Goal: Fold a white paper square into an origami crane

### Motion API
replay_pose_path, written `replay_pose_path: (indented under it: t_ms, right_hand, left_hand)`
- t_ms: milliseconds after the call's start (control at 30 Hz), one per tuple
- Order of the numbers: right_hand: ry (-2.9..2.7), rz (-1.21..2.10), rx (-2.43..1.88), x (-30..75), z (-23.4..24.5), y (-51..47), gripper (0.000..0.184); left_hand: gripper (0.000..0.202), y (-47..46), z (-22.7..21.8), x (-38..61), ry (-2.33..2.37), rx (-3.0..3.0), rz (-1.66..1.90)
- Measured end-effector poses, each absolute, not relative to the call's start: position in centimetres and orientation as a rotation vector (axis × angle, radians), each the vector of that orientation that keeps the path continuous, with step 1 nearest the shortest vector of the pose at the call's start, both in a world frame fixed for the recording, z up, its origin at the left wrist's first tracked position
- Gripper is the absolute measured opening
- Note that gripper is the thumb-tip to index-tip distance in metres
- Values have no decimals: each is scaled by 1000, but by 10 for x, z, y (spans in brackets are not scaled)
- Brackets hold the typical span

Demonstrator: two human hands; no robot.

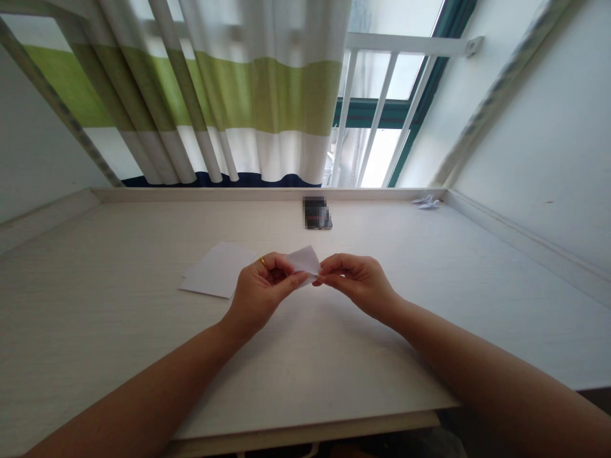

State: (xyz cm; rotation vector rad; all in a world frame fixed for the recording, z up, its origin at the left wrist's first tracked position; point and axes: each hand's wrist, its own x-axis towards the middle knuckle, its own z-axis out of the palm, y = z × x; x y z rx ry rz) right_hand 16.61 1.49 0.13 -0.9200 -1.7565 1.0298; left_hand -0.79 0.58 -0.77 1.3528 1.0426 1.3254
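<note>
A small folded piece of white paper [304, 259] is held up between both hands, above the table. My left hand [267, 280], with a gold ring on one finger, pinches its left side between thumb and fingers. At the paper's right corner, the thumb and fingertips of my right hand [356, 280] are closed on it. The fingers hide part of the paper's lower edge. Behind my left hand, several sheets of white paper [214, 270] lie in a loose stack on the table.
The pale wooden table [334, 369] has a raised rim at the back. A dark phone-like object [315, 213], blurred out, lies near that rim. Small folded white paper pieces [426, 202] sit in the back right corner. Beyond hang a green-and-white curtain [267, 95] and white window bars [377, 121].
</note>
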Motion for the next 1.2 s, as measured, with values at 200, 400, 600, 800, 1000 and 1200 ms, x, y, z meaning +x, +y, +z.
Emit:
replay_pose_path:
  t_ms: [200, 400, 600, 800, 1000, 1200]
  right_hand:
    - [-1760, 1095, -936, 164, 1, 14, 12]
    - [-1565, 1320, -955, 162, 2, 12, 16]
    - [-1539, 1297, -943, 160, 0, 13, 22]
    - [-1690, 1119, -972, 161, 1, 10, 15]
    - [-1628, 1206, -962, 161, 1, 9, 14]
    - [-1491, 1376, -870, 160, 0, 11, 13]
  left_hand:
    - [21, 6, -9, -7, 1079, 1383, 1306]
    - [21, 6, -9, -8, 1075, 1377, 1289]
    - [21, 5, -7, -7, 1095, 1377, 1258]
    - [20, 6, -6, -6, 1064, 1293, 1266]
    - [20, 7, -6, -6, 1033, 1240, 1310]
    - [20, 6, -5, -5, 1037, 1269, 1306]
